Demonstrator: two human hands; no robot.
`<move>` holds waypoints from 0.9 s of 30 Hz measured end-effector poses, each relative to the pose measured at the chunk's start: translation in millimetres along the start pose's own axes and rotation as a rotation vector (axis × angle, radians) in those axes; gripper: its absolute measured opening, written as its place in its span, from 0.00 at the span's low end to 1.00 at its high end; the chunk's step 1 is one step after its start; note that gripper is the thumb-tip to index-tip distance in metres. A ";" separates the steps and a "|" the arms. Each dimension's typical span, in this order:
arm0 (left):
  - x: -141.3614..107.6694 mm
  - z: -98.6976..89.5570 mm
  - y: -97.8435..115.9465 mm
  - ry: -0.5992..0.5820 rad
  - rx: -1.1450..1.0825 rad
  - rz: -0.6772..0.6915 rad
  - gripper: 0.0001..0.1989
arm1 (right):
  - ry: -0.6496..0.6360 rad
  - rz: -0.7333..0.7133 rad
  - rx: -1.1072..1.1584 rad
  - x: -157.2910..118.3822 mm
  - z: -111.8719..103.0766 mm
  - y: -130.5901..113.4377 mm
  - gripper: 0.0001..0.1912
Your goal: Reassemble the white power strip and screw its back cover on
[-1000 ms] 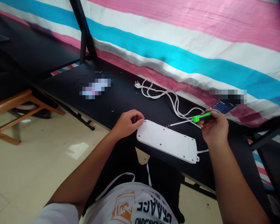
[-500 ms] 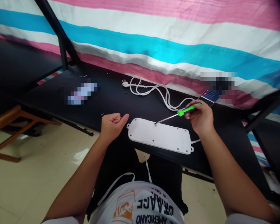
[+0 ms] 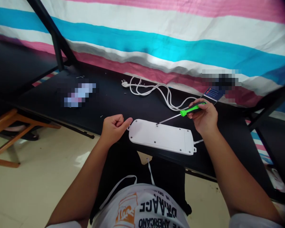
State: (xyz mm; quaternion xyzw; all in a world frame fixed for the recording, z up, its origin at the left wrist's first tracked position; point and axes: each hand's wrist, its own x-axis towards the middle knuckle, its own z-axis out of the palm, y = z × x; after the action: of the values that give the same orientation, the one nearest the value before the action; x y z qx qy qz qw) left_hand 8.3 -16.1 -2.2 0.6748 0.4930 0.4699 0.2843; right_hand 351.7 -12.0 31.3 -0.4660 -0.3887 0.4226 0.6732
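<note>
A white power strip [image 3: 167, 136] lies underside up near the front edge of the black table, with several dark screw holes in its back. My right hand [image 3: 207, 118] is closed around the green and black handle of a screwdriver [image 3: 188, 111]. The screwdriver slants down to the left, its tip at a hole by the strip's far long edge. My left hand [image 3: 112, 129] is a fist at the strip's left end, thumb stretched out against or just over the corner. Whatever the curled fingers may hold is hidden.
Behind the strip, its white cord [image 3: 154, 90] lies in loops, ending in a plug [image 3: 124, 83]. Small screws [image 3: 101, 116] are scattered on the table [image 3: 90, 110]. A blurred-out item lies at left. A dark printed card [image 3: 213, 94] stands at right, before a striped sheet [image 3: 156, 41]. A wooden chair [image 3: 4, 139] is at left.
The view has shifted slightly. My left thumb has come closer to the strip's left end. The screwdriver's tip stays at the same hole, with my right hand still around the handle.
</note>
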 end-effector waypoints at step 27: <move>24.5 47.7 51.7 -0.500 0.188 0.183 0.03 | 0.005 -0.051 0.078 -3.4 3.9 -4.2 0.08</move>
State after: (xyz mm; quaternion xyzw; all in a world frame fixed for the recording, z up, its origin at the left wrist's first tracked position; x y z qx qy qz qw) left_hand 74.3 -7.7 31.3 0.8349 0.3858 0.2649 0.2896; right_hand 347.8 -14.9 35.9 -0.4303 -0.3821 0.4189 0.7024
